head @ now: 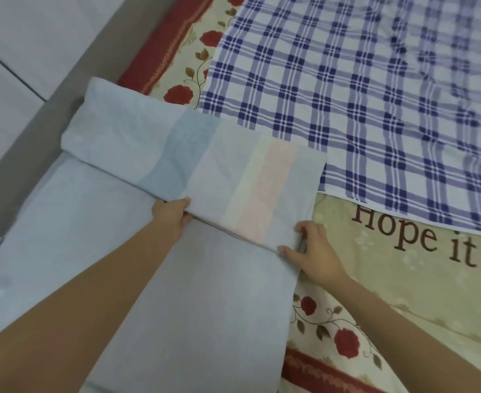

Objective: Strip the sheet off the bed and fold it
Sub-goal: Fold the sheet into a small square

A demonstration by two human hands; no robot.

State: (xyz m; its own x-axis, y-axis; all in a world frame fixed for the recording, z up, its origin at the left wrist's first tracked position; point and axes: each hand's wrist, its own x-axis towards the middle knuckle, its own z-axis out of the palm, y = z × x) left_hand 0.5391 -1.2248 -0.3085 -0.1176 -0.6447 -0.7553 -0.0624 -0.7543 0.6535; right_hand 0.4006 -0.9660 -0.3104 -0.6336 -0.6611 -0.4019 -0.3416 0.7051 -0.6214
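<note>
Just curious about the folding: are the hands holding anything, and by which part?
The pale blue sheet: the left hand grips its folded edge, the right hand pinches the same edge at its corner.

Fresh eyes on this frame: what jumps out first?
At centre, the left hand and right hand hold the folded-over edge of the pale blue sheet, which runs along the bed's left side. At upper right, a blue-and-white plaid cloth lies spread out. Beneath both is a floral bedcover with red roses and the printed words "Hope it".
</note>
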